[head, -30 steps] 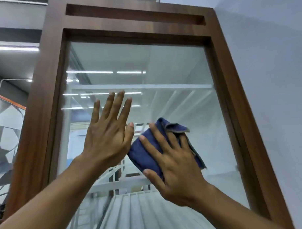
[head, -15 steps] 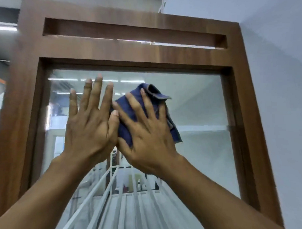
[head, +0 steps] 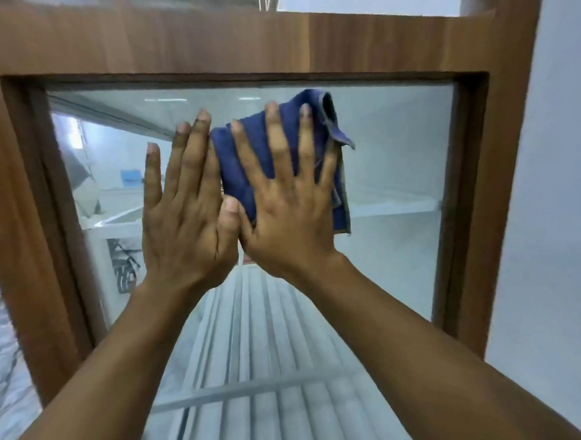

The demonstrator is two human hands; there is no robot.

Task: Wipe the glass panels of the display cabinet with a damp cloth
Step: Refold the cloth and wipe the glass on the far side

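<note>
A glass panel (head: 396,170) fills a brown wooden cabinet frame (head: 210,41) in front of me. A folded blue cloth (head: 234,165) lies flat against the upper middle of the glass. My right hand (head: 282,207) presses on it with fingers spread, its fingertips close below the frame's top rail. My left hand (head: 183,220) rests flat on the bare glass just left of the cloth, fingers apart and holding nothing, its thumb touching the right hand. A loose corner of the cloth sticks out to the right.
A pale wall (head: 552,210) runs along the right of the frame. White shelves (head: 394,209) and reflections of ceiling lights show through the glass. A patterned surface (head: 7,361) lies at the lower left.
Both hands slid up the glass with the cloth, from mid panel to just under the top rail. The view also moved closer to the cabinet.
</note>
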